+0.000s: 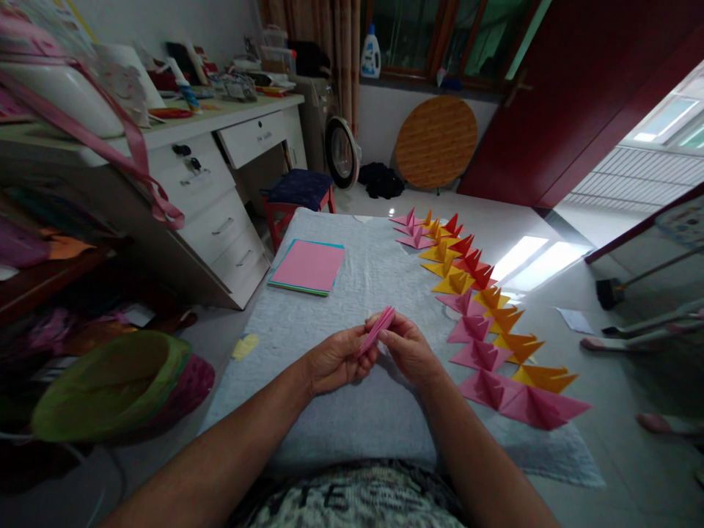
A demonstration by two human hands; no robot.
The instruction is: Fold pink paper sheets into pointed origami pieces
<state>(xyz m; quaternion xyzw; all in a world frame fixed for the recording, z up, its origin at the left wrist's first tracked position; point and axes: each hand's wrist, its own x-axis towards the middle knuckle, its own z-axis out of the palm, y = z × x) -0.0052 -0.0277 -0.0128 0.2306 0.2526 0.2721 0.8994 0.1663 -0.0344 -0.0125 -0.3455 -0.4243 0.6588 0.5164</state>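
A narrow, many-layered piece of folded pink origami paper (378,329) is held over the middle of the cloth-covered table (374,271). My left hand (342,358) is closed around its lower end. At its upper right side, my right hand (405,345) pinches the layers between thumb and fingers. Beyond my left hand lies a stack of square origami paper (309,265), pink on top with green and blue edges below. To the right of my hands stand rows of folded paper cranes (479,355) in pink, yellow-orange and red.
A yellow paper scrap (245,347) lies at the table's left edge. On the floor to the left is a green-rimmed waste bin (110,381). A white desk (209,213), a red stool (297,192) and an open washing machine (341,150) stand beyond.
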